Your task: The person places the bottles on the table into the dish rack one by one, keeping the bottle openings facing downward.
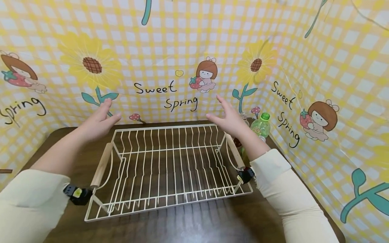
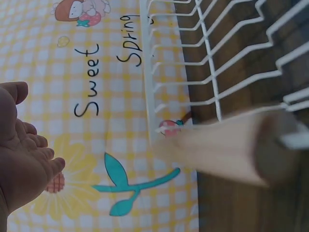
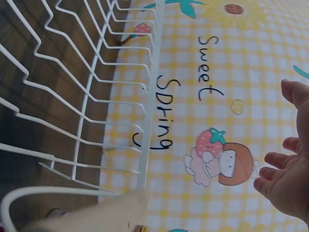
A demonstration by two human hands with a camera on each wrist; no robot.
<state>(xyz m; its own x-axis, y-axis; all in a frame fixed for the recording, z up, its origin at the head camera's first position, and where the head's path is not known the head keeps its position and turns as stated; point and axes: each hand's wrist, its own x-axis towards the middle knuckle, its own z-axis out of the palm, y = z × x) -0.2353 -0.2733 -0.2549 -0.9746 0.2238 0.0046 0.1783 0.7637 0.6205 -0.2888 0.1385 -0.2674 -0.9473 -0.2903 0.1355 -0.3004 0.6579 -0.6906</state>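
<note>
A white wire dish rack [image 1: 167, 149] with a wooden handle at each end stands on the dark brown table. Over its back left corner my left hand [image 1: 98, 121] is held in the air, fingers extended and thumb apart. My right hand [image 1: 229, 119] hovers likewise above the back right corner. Both palms face inward and neither holds anything. In the left wrist view the left wooden handle [image 2: 217, 147] is below the relaxed left hand [image 2: 26, 159]. The right wrist view has the right wooden handle [image 3: 91, 215] at the bottom and the right hand [image 3: 289, 159] at the edge.
Behind my right forearm stands a green-capped bottle [image 1: 261, 126], partly hidden, with other bottles close by. A yellow checked cloth [image 1: 170, 44] with flowers and cartoon figures hangs around the back and sides. The table [image 1: 194, 222] extends in front of the rack.
</note>
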